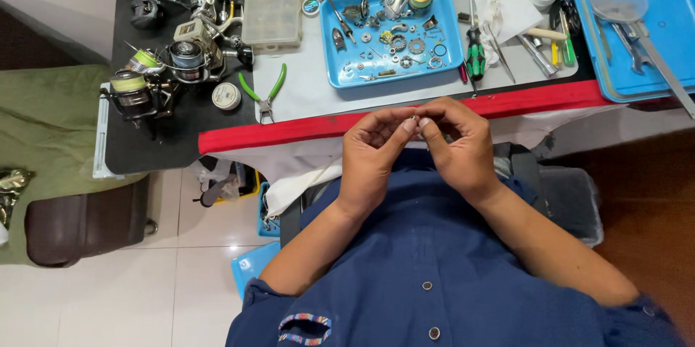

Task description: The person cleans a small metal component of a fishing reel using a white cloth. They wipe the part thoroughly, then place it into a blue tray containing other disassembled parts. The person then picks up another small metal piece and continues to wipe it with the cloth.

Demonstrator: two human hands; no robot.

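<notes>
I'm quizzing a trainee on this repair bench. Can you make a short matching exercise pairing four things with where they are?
Things:
1. green-handled pliers
2. small blue tray
3. clear plastic box
4. tiny metal part

Places:
A. pinched between the fingertips of left hand and right hand
B. left of the small blue tray, near the table's red edge
C. holds loose washers and small reel parts
D. above the pliers, beside the reels

Pairs: 1-B, 2-C, 3-D, 4-A

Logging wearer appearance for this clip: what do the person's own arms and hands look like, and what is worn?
Two bare hands, left hand and right hand, with no gloves, rings or watch visible. Forearms are bare. The person wears a dark blue shirt with small round buttons down the front and a patterned trim at the pocket.
</notes>
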